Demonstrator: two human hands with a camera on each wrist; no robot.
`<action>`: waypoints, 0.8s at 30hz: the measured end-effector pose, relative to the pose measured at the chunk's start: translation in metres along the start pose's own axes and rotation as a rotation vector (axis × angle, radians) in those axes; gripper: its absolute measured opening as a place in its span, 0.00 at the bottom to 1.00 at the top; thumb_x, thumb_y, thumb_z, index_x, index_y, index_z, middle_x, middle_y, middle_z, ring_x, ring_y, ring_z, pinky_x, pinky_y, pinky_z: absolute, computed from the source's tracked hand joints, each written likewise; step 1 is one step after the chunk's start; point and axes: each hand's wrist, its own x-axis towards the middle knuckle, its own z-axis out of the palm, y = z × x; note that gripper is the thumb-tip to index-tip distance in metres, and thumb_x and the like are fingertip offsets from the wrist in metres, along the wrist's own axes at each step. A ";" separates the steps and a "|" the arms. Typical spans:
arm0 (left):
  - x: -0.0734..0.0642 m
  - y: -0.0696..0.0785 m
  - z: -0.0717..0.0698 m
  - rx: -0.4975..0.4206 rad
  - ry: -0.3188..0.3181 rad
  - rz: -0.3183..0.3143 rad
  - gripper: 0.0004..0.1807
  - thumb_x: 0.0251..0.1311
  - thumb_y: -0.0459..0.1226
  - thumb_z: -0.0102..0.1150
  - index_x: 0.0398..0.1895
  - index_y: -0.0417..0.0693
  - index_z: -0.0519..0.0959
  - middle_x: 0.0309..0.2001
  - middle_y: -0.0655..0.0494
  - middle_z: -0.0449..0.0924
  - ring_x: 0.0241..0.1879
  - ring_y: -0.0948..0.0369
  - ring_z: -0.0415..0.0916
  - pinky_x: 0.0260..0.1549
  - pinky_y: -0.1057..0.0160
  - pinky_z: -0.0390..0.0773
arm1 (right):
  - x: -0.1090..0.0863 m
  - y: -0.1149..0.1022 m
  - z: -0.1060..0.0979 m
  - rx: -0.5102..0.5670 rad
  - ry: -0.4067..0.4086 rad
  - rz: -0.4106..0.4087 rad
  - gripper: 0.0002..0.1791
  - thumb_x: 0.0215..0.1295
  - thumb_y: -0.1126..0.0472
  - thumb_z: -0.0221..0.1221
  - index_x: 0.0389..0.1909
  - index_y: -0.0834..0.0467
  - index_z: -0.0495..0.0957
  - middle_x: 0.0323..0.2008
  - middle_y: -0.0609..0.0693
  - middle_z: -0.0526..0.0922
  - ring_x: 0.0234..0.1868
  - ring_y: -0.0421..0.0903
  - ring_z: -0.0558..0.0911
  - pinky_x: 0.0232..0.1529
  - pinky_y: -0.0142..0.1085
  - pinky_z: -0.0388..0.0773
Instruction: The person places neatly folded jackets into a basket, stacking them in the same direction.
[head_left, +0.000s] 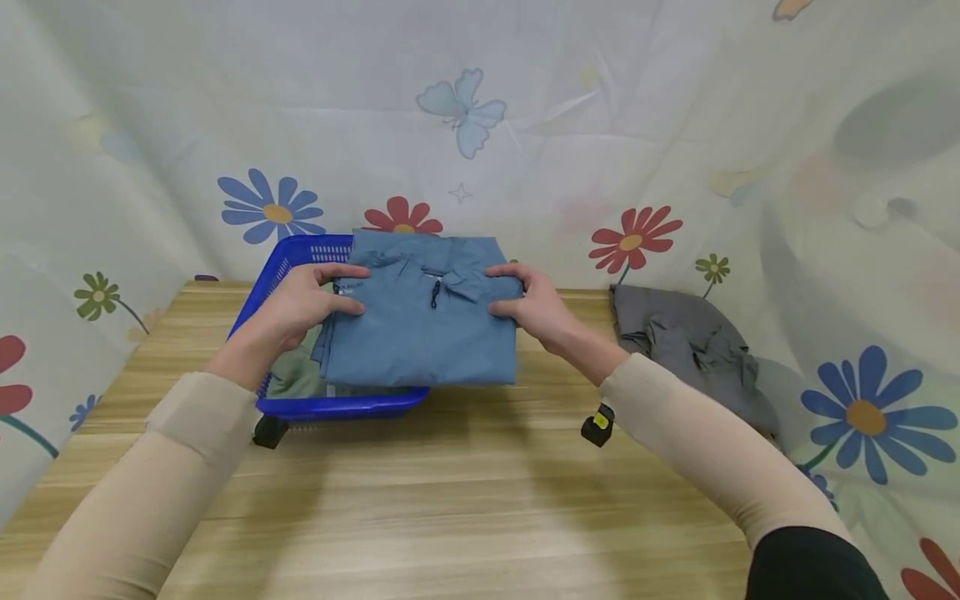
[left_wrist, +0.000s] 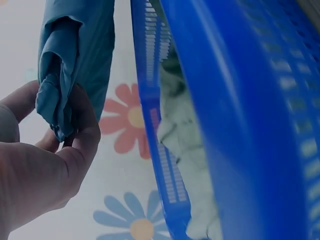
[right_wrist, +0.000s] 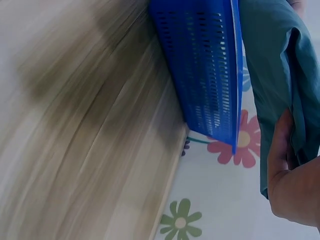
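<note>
A folded blue zip-neck shirt (head_left: 420,342) is held up by both hands, overlapping the right part of a blue plastic basket (head_left: 341,407) in the head view. My left hand (head_left: 303,304) grips its left edge, thumb on top and fingers beneath; the left wrist view shows the folded layers of the shirt (left_wrist: 80,45) between thumb and fingers. On the opposite edge my right hand (head_left: 536,307) pinches the shirt the same way. The right wrist view has the shirt (right_wrist: 272,75) higher than the basket rim. Pale green cloth (head_left: 296,371) lies inside the basket.
A crumpled grey garment (head_left: 682,333) lies at the table's right back. A small black item with a yellow mark (head_left: 598,423) appears beside the right forearm. Behind the wooden table (head_left: 450,508) hangs a flower-patterned curtain (head_left: 525,183).
</note>
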 end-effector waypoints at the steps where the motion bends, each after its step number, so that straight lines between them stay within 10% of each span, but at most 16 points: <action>1: 0.000 -0.001 -0.003 0.014 0.002 -0.006 0.31 0.63 0.29 0.68 0.71 0.43 0.74 0.81 0.48 0.50 0.80 0.47 0.37 0.72 0.37 0.48 | 0.002 -0.001 0.003 -0.007 0.001 -0.003 0.28 0.66 0.72 0.64 0.66 0.55 0.76 0.76 0.54 0.58 0.63 0.55 0.73 0.51 0.48 0.80; 17: 0.005 -0.027 -0.051 0.058 -0.009 -0.069 0.34 0.65 0.30 0.66 0.74 0.40 0.69 0.82 0.42 0.41 0.78 0.41 0.42 0.69 0.35 0.55 | 0.030 -0.011 0.048 -0.002 0.004 -0.024 0.27 0.63 0.73 0.65 0.63 0.55 0.78 0.71 0.56 0.66 0.58 0.52 0.76 0.43 0.42 0.81; 24: 0.005 -0.037 -0.072 0.124 -0.017 -0.089 0.35 0.66 0.33 0.67 0.76 0.44 0.67 0.82 0.42 0.40 0.57 0.46 0.63 0.56 0.46 0.66 | 0.040 -0.009 0.071 0.032 0.011 -0.034 0.27 0.62 0.76 0.65 0.62 0.58 0.78 0.68 0.56 0.69 0.54 0.51 0.76 0.39 0.37 0.79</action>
